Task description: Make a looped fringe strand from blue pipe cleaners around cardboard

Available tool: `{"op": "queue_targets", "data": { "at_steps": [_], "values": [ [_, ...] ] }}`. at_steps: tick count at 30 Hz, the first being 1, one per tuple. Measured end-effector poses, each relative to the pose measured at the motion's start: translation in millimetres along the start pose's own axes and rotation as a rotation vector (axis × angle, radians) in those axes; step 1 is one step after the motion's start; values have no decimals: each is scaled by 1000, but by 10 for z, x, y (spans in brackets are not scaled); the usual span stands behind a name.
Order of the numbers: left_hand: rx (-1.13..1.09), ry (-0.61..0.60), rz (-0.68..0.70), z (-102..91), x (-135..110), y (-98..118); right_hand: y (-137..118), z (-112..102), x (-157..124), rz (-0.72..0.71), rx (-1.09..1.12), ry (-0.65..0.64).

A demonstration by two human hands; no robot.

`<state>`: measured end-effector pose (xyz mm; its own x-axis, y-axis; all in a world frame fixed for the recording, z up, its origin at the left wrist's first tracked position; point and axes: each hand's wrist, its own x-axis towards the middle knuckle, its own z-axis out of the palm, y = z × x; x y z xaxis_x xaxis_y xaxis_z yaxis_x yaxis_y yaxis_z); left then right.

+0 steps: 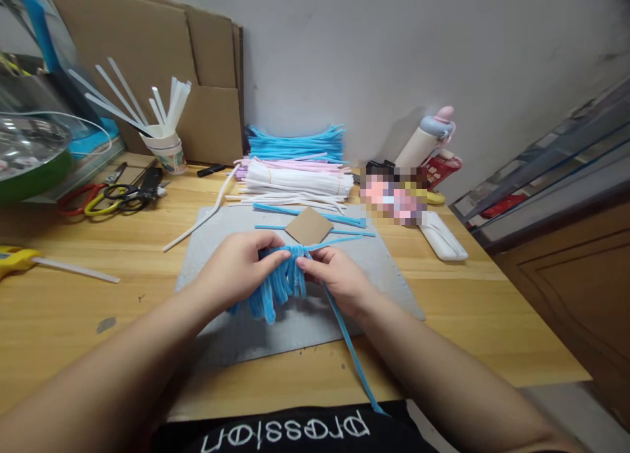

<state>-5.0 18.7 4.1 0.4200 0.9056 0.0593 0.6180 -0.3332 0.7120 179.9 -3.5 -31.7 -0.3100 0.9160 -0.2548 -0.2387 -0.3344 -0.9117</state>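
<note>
Between my hands hangs a fringe of looped blue pipe cleaners (281,283), held above a grey mat. My left hand (253,262) grips its left part, thumb across the front and fingers behind. At the right end, my right hand (335,276) pinches the top edge with thumb and fingers. One long blue strand runs down from there toward my lap, and a shorter one points right. Just beyond my hands, a brown cardboard square (309,226) lies over a straight blue pipe cleaner (352,233) on the mat.
The grey mat (226,335) covers the middle of the wooden table. Behind it lie white (300,179) and blue (298,143) pipe cleaner bundles. Scissors (121,197) and a cup of glue sticks (165,148) stand left, beside a yellow glue gun (17,260). A bottle (420,138) is back right.
</note>
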Motion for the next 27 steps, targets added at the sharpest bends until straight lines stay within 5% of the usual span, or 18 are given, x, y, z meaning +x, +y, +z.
{"op": "queue_targets", "data": {
  "at_steps": [5,9,14,22,27],
  "values": [
    [-86,-9,-26,-92,-104,165,-57,31,-65,-5,25,-80],
    [141,15,7,-141,-167,228,-105,47,-95,10,18,-116],
    [399,-126,-76,-18,-131,64,72,5,28,83,-101,-83],
    [88,-80,27,167,75,-144,224,-48,118,27,-159,-26],
    [-14,-87,13,180,104,-211,219,-83,125,-73,-28,150]
  ]
}}
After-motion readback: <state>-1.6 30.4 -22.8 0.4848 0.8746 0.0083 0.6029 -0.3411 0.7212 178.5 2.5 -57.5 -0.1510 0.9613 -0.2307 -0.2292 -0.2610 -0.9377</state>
